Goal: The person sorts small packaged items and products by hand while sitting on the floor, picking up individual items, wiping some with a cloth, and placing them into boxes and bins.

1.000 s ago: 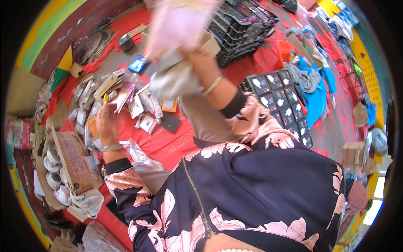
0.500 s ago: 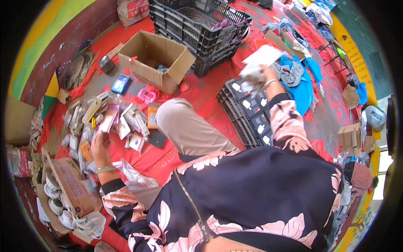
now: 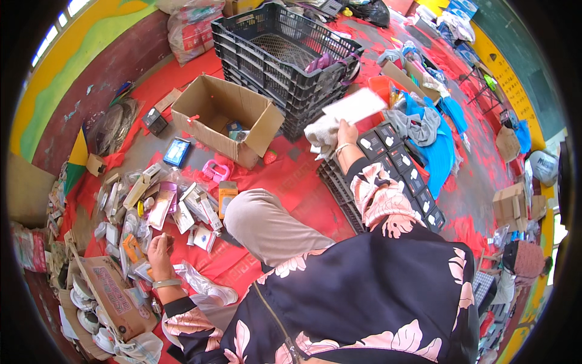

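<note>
A printed cardboard box (image 3: 112,297) is holding rounded white bowls (image 3: 88,322). The left hand (image 3: 160,255) is hovering near jumbled small packages (image 3: 136,203), fingers loosely curling, visibly gripping nothing. An open cardboard carton (image 3: 206,130) is containing small bluish packages (image 3: 237,131). Stacked black plastic crates (image 3: 267,73) are holding something purple (image 3: 319,62). The right hand (image 3: 346,134) is closing around a crumpled greyish cloth (image 3: 321,133) and a flat white rectangular packet (image 3: 357,106), beside square black boxes (image 3: 397,161) filling a low crate (image 3: 339,188).

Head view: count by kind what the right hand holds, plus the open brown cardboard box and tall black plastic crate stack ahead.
White flat rectangular piece, in the right hand: 1
Greyish-white fabric bundle, same hand: 1
Open cardboard box: 1
Black crate stack: 1
Total: 4
</note>
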{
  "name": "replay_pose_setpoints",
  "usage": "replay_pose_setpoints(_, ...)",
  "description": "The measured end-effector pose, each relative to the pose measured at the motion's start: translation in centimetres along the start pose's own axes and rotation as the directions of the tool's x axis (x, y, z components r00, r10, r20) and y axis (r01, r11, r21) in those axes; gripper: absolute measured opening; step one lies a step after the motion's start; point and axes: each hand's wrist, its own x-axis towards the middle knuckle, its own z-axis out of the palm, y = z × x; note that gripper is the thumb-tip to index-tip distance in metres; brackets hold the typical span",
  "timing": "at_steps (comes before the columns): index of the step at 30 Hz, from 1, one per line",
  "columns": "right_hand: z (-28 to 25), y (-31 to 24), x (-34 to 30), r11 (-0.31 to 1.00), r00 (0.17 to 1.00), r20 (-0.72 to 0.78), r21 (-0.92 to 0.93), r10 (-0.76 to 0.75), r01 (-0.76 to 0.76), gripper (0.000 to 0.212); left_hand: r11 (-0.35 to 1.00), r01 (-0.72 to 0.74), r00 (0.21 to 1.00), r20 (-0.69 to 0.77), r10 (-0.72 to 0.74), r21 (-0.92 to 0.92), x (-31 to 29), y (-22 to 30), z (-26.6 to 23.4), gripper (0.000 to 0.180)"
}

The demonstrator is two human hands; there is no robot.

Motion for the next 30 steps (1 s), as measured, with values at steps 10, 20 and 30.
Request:
replay_pose_setpoints(10, -4.1, -1.3, 1.1, 0.836, 0.848, 0.503, 0.385, 0.165, -0.391, 0.020, 0.993, -0.013, 0.994, 0.107, 0.000, 0.118, 0.7, -0.5, 1.4, 0.014)
replay_pose_setpoints(20, -9.1, -0.4, 8.3, 0.843, 0.867, 0.255, 0.234, 0.428, -0.485, 0.024, 0.994, 0.035, 0.999, 0.012, -0.037, 0.103, -0.4, -1.4, 0.4, 0.015)
replay_pose_setpoints(30, -14.9, -1.6, 27.3, 0.903, 0.949, 0.151, 0.296, 0.278, -0.311, 0.027, 0.968, -0.039, 0.999, 0.008, 0.038, 0.247, -0.2, -2.3, 0.8, 0.022)
